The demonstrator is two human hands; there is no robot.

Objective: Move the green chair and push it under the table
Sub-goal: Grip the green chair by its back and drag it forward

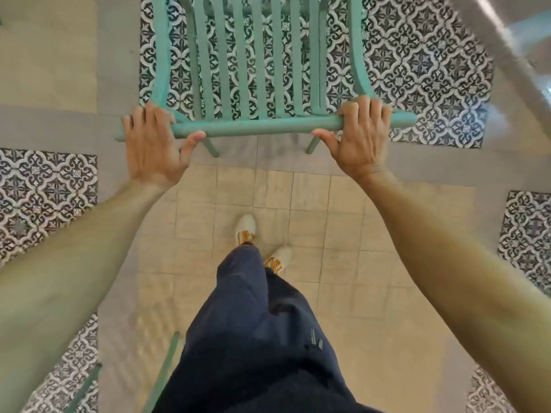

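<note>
I look straight down on the green chair (256, 128), a slatted wooden chair seen from behind and above. Its top rail runs left to right across the middle of the view. My left hand (155, 147) grips the rail near its left end, fingers over the top and thumb underneath. My right hand (354, 138) grips it near the right end in the same way. The slats of the back stretch away toward the top of the frame. A pale table edge (507, 46) cuts across the top right corner, blurred.
The floor is beige tile (268, 192) with patterned dark-and-white tile panels (417, 61) around it. My legs in dark trousers and pale shoes (246, 229) stand just behind the chair. Green rods of another piece of furniture (164, 374) show at the bottom left.
</note>
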